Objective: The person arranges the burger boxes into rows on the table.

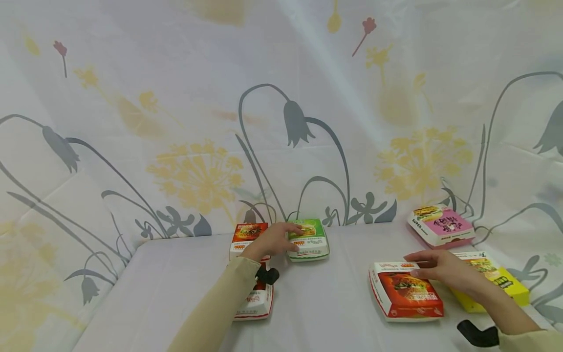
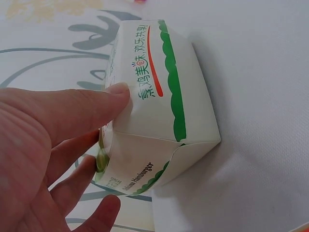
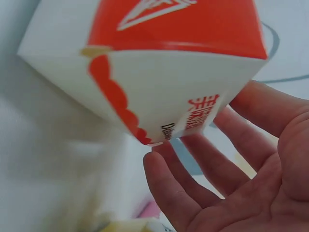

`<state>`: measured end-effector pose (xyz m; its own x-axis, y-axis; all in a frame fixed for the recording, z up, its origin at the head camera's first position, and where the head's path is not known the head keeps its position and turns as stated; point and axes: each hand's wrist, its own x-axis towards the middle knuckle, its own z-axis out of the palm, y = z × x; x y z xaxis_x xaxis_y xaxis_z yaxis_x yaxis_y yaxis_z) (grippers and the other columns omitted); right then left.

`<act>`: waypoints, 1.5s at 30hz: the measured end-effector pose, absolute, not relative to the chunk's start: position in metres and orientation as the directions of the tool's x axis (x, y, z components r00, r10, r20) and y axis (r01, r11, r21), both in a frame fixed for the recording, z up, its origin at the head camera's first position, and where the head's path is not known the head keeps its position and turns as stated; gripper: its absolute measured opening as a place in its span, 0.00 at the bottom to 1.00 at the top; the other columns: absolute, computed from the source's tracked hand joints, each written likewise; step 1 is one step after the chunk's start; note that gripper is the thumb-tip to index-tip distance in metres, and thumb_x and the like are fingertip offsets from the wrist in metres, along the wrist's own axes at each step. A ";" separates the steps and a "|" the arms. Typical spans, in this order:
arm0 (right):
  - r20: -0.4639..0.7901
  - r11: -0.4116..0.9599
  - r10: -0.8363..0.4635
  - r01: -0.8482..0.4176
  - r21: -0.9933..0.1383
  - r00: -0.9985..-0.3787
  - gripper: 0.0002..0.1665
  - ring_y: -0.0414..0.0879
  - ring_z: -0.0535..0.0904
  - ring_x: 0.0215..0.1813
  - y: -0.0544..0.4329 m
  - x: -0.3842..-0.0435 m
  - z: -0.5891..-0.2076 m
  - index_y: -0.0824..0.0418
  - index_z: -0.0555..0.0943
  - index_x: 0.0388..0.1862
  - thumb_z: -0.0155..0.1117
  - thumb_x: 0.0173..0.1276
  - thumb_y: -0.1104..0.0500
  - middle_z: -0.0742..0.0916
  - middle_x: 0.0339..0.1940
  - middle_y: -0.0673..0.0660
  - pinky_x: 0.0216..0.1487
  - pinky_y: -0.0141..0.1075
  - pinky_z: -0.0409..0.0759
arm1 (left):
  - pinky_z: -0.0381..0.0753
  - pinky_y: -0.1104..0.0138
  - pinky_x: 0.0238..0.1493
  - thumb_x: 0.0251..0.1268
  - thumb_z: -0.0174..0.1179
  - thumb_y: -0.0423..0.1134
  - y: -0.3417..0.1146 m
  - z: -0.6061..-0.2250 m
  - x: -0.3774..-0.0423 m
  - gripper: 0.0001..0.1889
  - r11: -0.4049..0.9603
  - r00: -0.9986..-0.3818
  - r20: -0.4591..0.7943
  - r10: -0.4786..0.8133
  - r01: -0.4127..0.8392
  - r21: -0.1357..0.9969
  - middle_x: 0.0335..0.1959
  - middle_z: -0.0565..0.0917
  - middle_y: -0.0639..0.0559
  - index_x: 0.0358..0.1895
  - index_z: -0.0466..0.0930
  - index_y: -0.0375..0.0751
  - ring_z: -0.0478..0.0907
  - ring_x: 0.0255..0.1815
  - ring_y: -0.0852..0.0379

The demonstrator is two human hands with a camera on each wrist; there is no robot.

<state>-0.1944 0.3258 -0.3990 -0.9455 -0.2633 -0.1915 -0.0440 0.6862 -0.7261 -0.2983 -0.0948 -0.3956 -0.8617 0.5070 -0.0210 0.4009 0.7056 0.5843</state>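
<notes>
A green-and-white burger box (image 1: 313, 247) lies flat on the white cloth. My left hand (image 1: 271, 240) reaches over its left side. In the left wrist view the thumb (image 2: 118, 94) lies against the box's white side wall, the other fingers loosely spread by its top edge. On the right, a red-and-white burger box (image 1: 409, 288) lies with my right hand (image 1: 453, 270) at its right rear. In the right wrist view the fingers (image 3: 217, 164) stretch loosely along one side of that box, not wrapped around it. Whether every fingertip touches is hidden.
Beside the left forearm lie a red burger box (image 1: 249, 231) and a red-and-white box (image 1: 256, 309), both partly covered by it. A yellow box (image 1: 512, 288) sits under the right forearm. Behind it rests a pink box (image 1: 448, 225). A flower-printed cloth (image 1: 272, 161) rises at the back.
</notes>
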 end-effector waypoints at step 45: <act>-0.127 0.600 -0.149 0.012 -0.800 -0.981 0.28 0.59 0.79 0.57 0.196 -0.195 -0.420 0.62 0.82 0.58 0.74 0.62 0.50 0.84 0.56 0.62 0.50 0.49 0.83 | 0.67 0.54 0.68 0.59 0.72 0.36 -0.093 -0.398 -0.300 0.21 0.702 -0.863 -0.007 0.504 0.405 0.586 0.68 0.75 0.55 0.57 0.84 0.47 0.65 0.72 0.49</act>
<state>-0.1952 0.1958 -0.4205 -0.9806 -0.1494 -0.1267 0.0120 0.5995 -0.8003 -0.2998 -0.0927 -0.3979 -0.8634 0.5044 -0.0073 0.4051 0.7019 0.5859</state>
